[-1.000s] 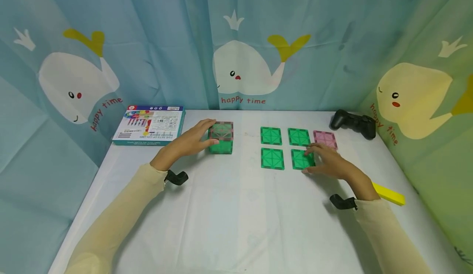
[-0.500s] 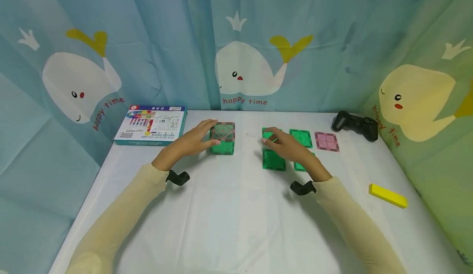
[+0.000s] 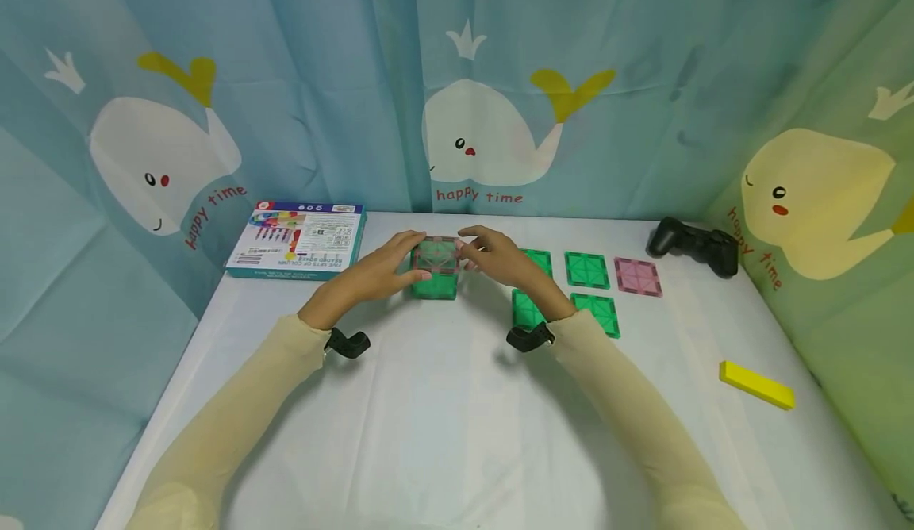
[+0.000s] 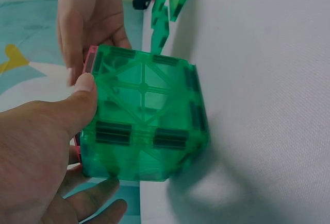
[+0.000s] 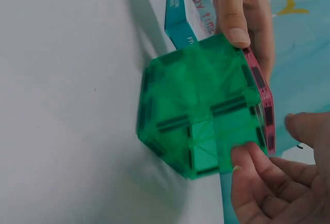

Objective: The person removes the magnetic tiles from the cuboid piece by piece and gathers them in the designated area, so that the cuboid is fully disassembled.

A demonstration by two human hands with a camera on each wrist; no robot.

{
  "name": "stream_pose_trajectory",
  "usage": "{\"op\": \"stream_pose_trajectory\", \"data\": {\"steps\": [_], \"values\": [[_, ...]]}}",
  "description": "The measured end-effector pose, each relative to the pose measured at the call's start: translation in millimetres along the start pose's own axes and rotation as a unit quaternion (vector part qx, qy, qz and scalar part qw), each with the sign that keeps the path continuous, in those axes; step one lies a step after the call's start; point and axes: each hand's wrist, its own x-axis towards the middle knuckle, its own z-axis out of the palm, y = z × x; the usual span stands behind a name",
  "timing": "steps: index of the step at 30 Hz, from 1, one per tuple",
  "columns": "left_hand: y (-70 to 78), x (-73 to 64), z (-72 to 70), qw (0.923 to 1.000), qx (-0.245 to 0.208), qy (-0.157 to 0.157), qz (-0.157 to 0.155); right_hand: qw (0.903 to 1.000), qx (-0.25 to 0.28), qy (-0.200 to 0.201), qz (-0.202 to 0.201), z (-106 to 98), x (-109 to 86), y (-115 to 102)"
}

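Note:
A cube of green magnetic tiles (image 3: 435, 286) with a pink tile (image 3: 437, 255) on top stands on the white table. My left hand (image 3: 378, 272) holds its left side, the thumb (image 4: 81, 98) at the front edge near the pink tile and the fingers farther round. My right hand (image 3: 496, 256) is at the cube's right side. In the right wrist view, its bent fingers (image 5: 252, 162) lie at the green wall, while the thumb (image 5: 307, 128) stays apart from the pink edge. Several flat green magnetic tiles (image 3: 587, 270) lie right of the cube, partly covered by my right arm.
Beside the green tiles lies a flat pink tile (image 3: 639, 276). A black game controller (image 3: 693, 246) sits at the back right, and a yellow bar (image 3: 757, 385) lies nearer on the right. At the back left is a printed box (image 3: 296, 240). Whale-patterned curtains (image 3: 321, 117) surround the table.
My right hand has travelled left from the flat tiles to the cube's right side, uncovering the pink tile and yellow bar. The left hand keeps its place on the cube.

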Motion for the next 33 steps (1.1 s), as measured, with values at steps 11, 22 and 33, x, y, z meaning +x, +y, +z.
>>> {"op": "stream_pose_trajectory", "data": {"steps": [11, 22, 33], "values": [[0.7, -1.4, -0.5, 1.0000, -0.006, 0.000, 0.001, 0.9996, 0.013, -0.021, -0.010, 4, 2.2, -11], [0.7, -1.5, -1.0, 0.9998, -0.019, -0.005, 0.008, 0.9985, 0.045, 0.030, 0.000, 7, -0.8, -18], [-0.8, -0.6, -1.0, 0.9992, -0.037, 0.002, 0.016, 0.9923, 0.102, 0.071, -0.001, -3, -2.1, -15]]}}
